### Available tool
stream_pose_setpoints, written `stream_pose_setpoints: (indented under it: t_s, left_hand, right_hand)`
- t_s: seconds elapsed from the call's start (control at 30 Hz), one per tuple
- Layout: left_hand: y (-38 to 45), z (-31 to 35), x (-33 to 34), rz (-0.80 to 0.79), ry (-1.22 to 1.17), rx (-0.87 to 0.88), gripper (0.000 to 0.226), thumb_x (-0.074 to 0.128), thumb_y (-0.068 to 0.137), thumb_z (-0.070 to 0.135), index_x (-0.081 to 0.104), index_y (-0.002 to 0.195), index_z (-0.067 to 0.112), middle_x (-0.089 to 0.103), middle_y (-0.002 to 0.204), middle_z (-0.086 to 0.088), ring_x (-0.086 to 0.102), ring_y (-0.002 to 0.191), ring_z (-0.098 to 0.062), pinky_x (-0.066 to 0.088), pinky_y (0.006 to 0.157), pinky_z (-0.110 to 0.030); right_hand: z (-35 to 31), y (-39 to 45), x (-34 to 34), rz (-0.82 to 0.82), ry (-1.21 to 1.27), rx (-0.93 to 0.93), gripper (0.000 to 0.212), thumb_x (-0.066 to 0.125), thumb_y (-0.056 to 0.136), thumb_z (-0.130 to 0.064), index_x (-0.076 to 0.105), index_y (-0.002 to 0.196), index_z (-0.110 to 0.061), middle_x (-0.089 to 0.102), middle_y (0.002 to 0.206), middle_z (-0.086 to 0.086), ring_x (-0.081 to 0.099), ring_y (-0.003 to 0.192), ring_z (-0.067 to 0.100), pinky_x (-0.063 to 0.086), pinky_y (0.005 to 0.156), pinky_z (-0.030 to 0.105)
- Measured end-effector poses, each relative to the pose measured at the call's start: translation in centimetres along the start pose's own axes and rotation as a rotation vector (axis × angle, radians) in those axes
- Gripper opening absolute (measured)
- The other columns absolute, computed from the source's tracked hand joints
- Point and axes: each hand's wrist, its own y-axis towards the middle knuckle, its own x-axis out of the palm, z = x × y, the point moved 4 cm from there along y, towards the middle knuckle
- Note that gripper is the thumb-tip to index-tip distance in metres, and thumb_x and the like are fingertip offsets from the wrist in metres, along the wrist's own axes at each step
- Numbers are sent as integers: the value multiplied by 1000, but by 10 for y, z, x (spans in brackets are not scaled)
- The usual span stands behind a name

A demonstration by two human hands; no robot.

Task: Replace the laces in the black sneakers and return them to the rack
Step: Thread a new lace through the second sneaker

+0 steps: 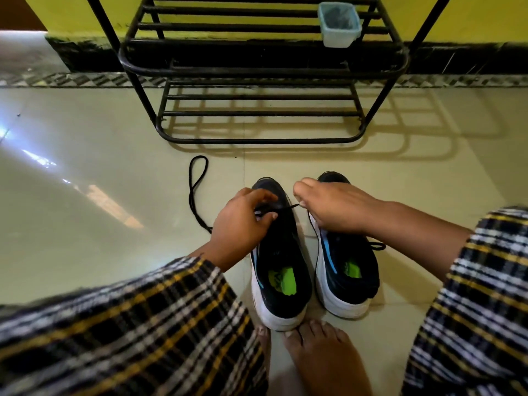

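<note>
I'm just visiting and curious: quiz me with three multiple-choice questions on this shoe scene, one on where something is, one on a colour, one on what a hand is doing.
1. Where does the loose black lace lie?
A. On the floor left of the sneakers
B. On the rack
C. Inside a sneaker

2. What colour are the insoles in the sneakers?
A. Red
B. Bright green
C. White

3. What is the left hand doing?
A. Resting flat on the floor
B. Pinching a lace at the left sneaker
C. Holding the plastic tub

Answers:
1 A, the lace curls on the tiles left of the shoes.
2 B, green shows in both shoe openings.
3 B, its fingers close on a lace stretched toward the right hand.
</note>
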Motion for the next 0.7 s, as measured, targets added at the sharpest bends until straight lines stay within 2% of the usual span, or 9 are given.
stream_pose_setpoints:
  t_s: [0.17,0.3,0.33,0.4,0.5,0.6,0.7]
  left_hand:
    - [-5,13,-2,90,-35,169,17,61,86,35,71,98,29,65,96,12,61,86,-8,53,73,-33]
    - [-5,5,0,40,-238,67,11,65,88,21,73,95,22,71,89,10,65,85,-4,55,78,-33]
    - [-4,3,1,30,-309,18,10,65,88,17,73,95,19,72,89,8,66,85,-4,55,81,-32]
    - [-3,0,2,17,-424,-74,10,64,88,13,71,95,14,73,87,2,68,85,-8,54,85,-32]
    - [0,-2,4,0,-462,-154,12,60,92,16,71,92,10,72,80,-4,68,83,-24,54,82,-35]
    - [1,-7,5,-13,-401,-169,12,62,90,18,72,88,12,72,82,-1,67,82,-20,52,79,-25]
    - [2,-12,4,-39,-269,-160,10,67,86,20,73,91,13,71,87,3,65,84,-11,50,78,-22]
  right_hand:
    - [-12,3,-8,68,174,-56,11,41,97,-21,35,90,-26,42,88,-7,42,68,13,33,61,29]
    - [-6,1,-4,83,384,31,14,49,94,-33,41,84,-28,52,81,-9,53,79,17,41,65,33]
    - [-6,-1,0,72,377,66,16,51,92,-38,42,87,-26,55,82,-7,54,80,20,39,64,32]
    - [-10,-4,11,24,198,88,31,53,88,-52,43,97,-24,60,92,1,58,87,27,34,65,30]
    - [-23,-8,30,-87,-8,54,53,47,84,-66,51,104,-18,61,99,8,59,95,28,34,67,30]
    - [-32,-4,37,-132,70,29,38,47,90,-49,59,90,-13,52,74,5,57,82,29,35,62,28]
    - [-29,0,35,-172,216,5,27,47,89,-30,54,74,-9,42,60,4,45,62,25,31,53,28]
